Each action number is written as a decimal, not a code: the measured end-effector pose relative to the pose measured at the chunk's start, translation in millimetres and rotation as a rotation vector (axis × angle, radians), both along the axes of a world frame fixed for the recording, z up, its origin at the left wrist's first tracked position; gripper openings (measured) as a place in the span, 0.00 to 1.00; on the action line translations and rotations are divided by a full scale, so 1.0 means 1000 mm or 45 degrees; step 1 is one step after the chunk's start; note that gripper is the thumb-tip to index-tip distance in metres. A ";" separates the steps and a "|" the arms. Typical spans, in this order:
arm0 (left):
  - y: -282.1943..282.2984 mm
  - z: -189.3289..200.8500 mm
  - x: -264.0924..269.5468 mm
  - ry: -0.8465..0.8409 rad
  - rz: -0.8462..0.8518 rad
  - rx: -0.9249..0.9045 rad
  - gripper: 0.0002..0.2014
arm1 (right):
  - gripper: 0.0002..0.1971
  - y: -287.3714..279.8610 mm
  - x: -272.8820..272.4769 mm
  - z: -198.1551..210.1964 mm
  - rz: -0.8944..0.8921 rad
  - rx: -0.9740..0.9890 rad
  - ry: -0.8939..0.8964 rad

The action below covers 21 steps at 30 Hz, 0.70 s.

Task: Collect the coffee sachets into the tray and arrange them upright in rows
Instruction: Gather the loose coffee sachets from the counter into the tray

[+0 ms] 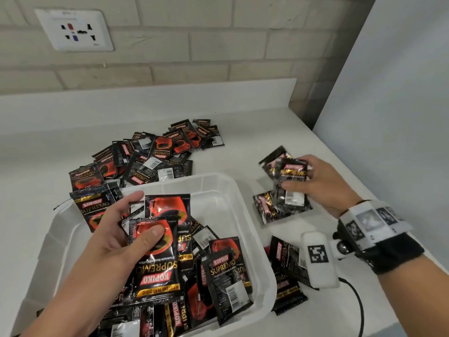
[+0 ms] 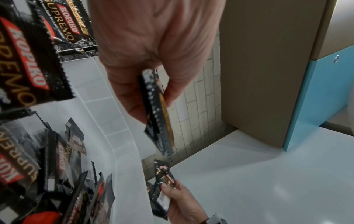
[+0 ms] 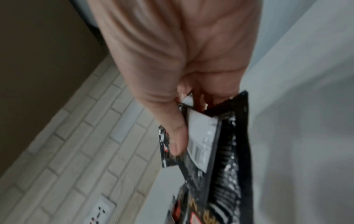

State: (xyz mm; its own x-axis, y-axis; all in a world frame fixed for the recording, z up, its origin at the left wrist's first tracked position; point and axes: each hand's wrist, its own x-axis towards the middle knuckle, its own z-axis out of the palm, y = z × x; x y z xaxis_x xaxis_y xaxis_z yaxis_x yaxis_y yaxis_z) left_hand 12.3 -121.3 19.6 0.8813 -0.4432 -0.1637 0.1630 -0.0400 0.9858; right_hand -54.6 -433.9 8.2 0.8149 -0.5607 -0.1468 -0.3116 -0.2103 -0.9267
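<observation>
- White counter [image 1: 243, 132] under a brick wall, sachets everywhere.
- Left hand [image 1: 114, 234]: thumb and fingers clamped on a small stack [image 1: 155, 259], right over the tray [image 1: 252, 229].
- Right hand [image 1: 315, 183]: fingers pinched round a bunch [image 1: 289, 176] beside the tray.
- Loose pile [image 1: 150, 154] sits beyond my left fingertips; more sachets lie jumbled in the tray.

In the head view the tray [image 1: 243, 190] is cut off at the 6 and 7 o'clock edges, and the sachets [image 1: 218, 271] heaped in it hide its floor. The left hand [image 1: 114, 239] covers part of the sachets it grips [image 1: 158, 271]. The bunch in the right hand [image 3: 216, 151] is blurred in the right wrist view, its print unreadable and its count unclear. The wall socket [image 3: 99, 215] is cropped at 6 o'clock.
</observation>
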 end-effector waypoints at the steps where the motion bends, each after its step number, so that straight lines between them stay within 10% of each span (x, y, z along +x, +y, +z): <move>1: 0.000 -0.001 0.000 -0.006 -0.008 -0.001 0.42 | 0.20 -0.001 -0.002 0.005 -0.061 0.020 -0.096; 9: -0.007 0.000 -0.006 -0.092 0.001 0.044 0.23 | 0.19 0.038 -0.010 0.041 -0.019 0.226 -0.511; 21: -0.025 0.008 -0.013 -0.075 -0.138 0.029 0.15 | 0.19 0.113 0.002 0.040 0.173 0.291 -0.500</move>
